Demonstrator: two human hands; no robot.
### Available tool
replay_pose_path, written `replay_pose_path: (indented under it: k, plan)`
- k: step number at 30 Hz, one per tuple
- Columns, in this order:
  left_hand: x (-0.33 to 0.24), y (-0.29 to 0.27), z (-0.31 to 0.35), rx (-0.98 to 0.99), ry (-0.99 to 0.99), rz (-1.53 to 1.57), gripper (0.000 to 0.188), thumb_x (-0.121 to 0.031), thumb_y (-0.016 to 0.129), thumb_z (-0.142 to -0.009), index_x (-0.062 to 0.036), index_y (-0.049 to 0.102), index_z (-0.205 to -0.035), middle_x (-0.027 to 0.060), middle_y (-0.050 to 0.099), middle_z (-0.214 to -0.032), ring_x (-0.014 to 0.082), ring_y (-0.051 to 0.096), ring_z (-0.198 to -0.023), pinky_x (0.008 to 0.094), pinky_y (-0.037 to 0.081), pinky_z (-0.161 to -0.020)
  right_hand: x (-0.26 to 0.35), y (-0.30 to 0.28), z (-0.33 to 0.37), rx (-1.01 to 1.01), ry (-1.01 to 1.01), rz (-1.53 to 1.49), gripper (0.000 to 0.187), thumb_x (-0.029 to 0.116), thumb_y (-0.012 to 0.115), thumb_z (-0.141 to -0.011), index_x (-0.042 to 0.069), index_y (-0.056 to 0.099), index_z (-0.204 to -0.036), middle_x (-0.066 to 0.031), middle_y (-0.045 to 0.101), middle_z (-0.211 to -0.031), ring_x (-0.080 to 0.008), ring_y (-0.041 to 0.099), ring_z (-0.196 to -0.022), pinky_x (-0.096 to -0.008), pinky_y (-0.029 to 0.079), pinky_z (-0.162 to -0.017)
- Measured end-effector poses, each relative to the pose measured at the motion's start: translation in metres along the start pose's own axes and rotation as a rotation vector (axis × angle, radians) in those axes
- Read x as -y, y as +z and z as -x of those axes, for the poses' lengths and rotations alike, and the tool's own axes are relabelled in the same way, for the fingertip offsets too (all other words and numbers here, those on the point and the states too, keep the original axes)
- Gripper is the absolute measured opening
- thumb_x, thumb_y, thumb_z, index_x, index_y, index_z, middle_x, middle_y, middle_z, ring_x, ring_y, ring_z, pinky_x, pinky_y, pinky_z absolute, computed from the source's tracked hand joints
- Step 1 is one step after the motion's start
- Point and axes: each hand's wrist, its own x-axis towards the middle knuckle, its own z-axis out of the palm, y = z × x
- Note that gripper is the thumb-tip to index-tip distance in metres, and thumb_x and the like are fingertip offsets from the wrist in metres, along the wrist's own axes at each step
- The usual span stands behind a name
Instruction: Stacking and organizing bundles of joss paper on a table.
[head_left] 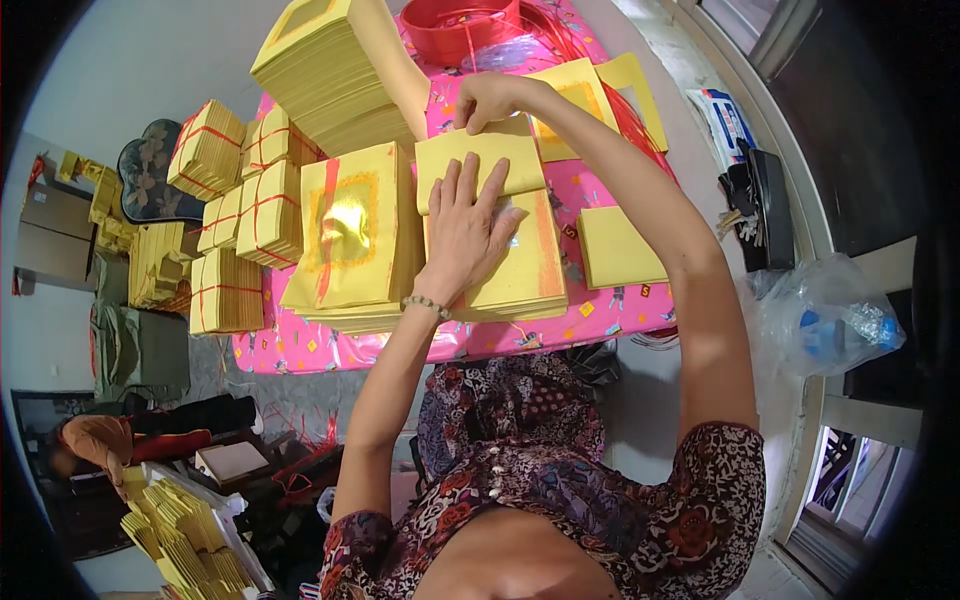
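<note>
The left hand [465, 225] lies open and flat on a yellow paper stack [520, 270]. The right hand [485, 100] pinches the top sheet [470, 160]. Paper looks thin, light, bendy; hold edges.

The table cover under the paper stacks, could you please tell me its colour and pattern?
The table cover is bright pink with small scattered multicoloured shapes, seen best in the head view.

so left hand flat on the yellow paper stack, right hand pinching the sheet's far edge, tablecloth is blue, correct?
Not quite: the head view shows a pink tablecloth, not blue. The rest holds: left hand flat on the yellow paper stack, right hand pinching the folded yellow sheet at its far edge.
</note>
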Motion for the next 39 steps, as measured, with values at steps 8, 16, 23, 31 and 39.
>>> replay_pose_path:
  k: [8,16,23,31,39]
  plan:
    - [-0.002,0.001,0.002,-0.016,0.015,0.029,0.059,-0.045,0.054,-0.097,-0.0146,0.044,-0.148,0.0273,0.036,-0.15,0.0504,0.03,-0.139,0.0587,0.026,-0.113,0.007,0.001,0.011,-0.032,-0.049,0.055,0.026,0.006,0.073,-0.075,0.005,0.077,-0.101,-0.008,0.076,-0.088,-0.0159,0.07,-0.079,-0.0303,0.055,-0.072]
    - [-0.001,0.008,0.0,-0.005,0.006,0.012,0.058,-0.046,0.049,-0.099,-0.0186,0.041,-0.15,0.0259,0.033,-0.153,0.05,0.028,-0.141,0.0588,0.025,-0.114,0.009,0.003,0.02,-0.041,-0.088,0.142,0.024,0.006,0.069,-0.08,0.002,0.075,-0.103,-0.0111,0.075,-0.093,-0.0208,0.07,-0.084,-0.0339,0.055,-0.077]
    - [0.007,0.009,0.006,0.046,-0.025,-0.045,0.056,-0.042,0.045,-0.101,-0.0203,0.039,-0.152,0.0247,0.032,-0.155,0.05,0.027,-0.143,0.0588,0.024,-0.115,0.045,0.057,0.11,-0.368,-0.149,0.284,0.056,0.037,0.05,-0.101,0.0,0.045,-0.142,-0.0228,0.046,-0.146,-0.0346,0.048,-0.133,-0.0457,0.039,-0.11]
    - [0.003,0.009,0.005,-0.011,-0.019,0.051,0.057,-0.035,0.045,-0.097,-0.0133,0.043,-0.149,0.0283,0.032,-0.155,0.0507,0.024,-0.144,0.0581,0.02,-0.118,0.036,0.118,0.174,-0.323,-0.019,0.438,0.084,0.056,0.042,-0.1,-0.001,0.017,-0.156,-0.0212,0.02,-0.162,-0.0328,0.015,-0.152,-0.0563,0.011,-0.121]
    - [0.004,0.014,0.008,0.002,-0.022,0.009,0.058,-0.036,0.045,-0.098,-0.0161,0.039,-0.152,0.0256,0.031,-0.156,0.0495,0.026,-0.143,0.0564,0.024,-0.116,0.037,0.119,0.18,-0.297,-0.049,0.443,0.086,0.058,0.047,-0.097,0.006,0.016,-0.158,-0.0161,0.017,-0.164,-0.0328,0.011,-0.153,-0.0558,0.014,-0.121]
